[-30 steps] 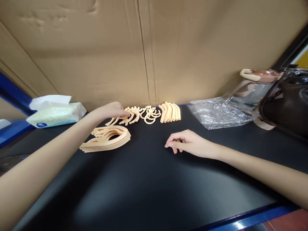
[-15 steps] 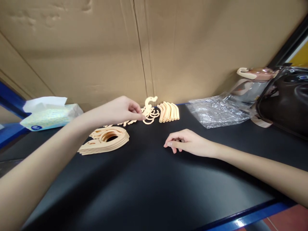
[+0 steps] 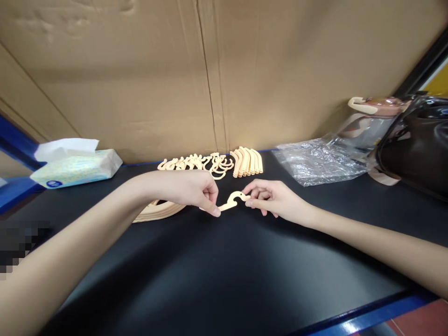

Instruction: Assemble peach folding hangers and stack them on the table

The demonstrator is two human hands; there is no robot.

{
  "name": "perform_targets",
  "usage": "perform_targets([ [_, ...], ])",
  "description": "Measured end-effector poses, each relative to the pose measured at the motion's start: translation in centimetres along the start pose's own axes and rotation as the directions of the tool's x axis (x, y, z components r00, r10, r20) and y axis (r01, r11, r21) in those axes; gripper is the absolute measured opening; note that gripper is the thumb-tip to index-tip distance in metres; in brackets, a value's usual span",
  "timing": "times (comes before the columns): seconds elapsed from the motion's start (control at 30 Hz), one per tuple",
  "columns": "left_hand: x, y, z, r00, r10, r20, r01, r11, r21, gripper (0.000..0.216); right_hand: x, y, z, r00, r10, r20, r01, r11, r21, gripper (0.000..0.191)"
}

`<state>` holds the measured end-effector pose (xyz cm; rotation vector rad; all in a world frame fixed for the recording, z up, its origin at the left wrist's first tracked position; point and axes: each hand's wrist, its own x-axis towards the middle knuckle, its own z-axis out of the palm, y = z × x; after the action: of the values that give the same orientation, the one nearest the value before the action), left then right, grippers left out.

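Between my hands, above the black tabletop [image 3: 224, 270], is a cream plastic hook [image 3: 232, 201] with a curved neck and a small hole. My left hand [image 3: 191, 189] pinches its straight end between thumb and fingers. At the curved end, my right hand [image 3: 275, 198] has its thumb and forefinger closed on the tip. A stack of cream curved flat pieces [image 3: 157, 213] lies under my left wrist, which partly hides it. Behind are a loose pile of similar hooks [image 3: 217, 164] and a neat row of curved cream arms [image 3: 248, 162].
A tissue pack [image 3: 79, 167] sits at the far left. To the right lie crumpled clear plastic bags [image 3: 311, 163], a drinking bottle [image 3: 378, 112] and a dark shiny bag [image 3: 416, 144]. A cardboard wall [image 3: 157, 84] closes off the back.
My left hand has brought the hook from the back pile toward me and turned it sideways. My right hand, previously apart from it, now grips its curved tip.
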<state>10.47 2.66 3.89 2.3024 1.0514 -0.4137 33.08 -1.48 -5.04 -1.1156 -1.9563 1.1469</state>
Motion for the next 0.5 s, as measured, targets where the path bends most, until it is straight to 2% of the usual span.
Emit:
perform_targets([
  [0.1,0.23,-0.01,0.26,0.998,0.031,0.051,-0.029,0.999,-0.034,0.025,-0.03,-0.18,0.07,0.997,-0.072,-0.02,0.068,0.981,-0.18,0.023],
  [0.23,0.39,0.01,0.58,0.993,0.072,0.093,-0.068,0.997,-0.048,0.021,-0.1,-0.58,0.09,0.986,-0.168,0.008,0.155,0.889,-0.432,0.018],
  [0.5,0.41,-0.28,0.6,0.992,0.095,0.077,-0.095,0.995,-0.012,0.028,-0.09,-0.51,0.15,0.982,-0.184,0.034,0.175,0.839,-0.516,0.017],
])
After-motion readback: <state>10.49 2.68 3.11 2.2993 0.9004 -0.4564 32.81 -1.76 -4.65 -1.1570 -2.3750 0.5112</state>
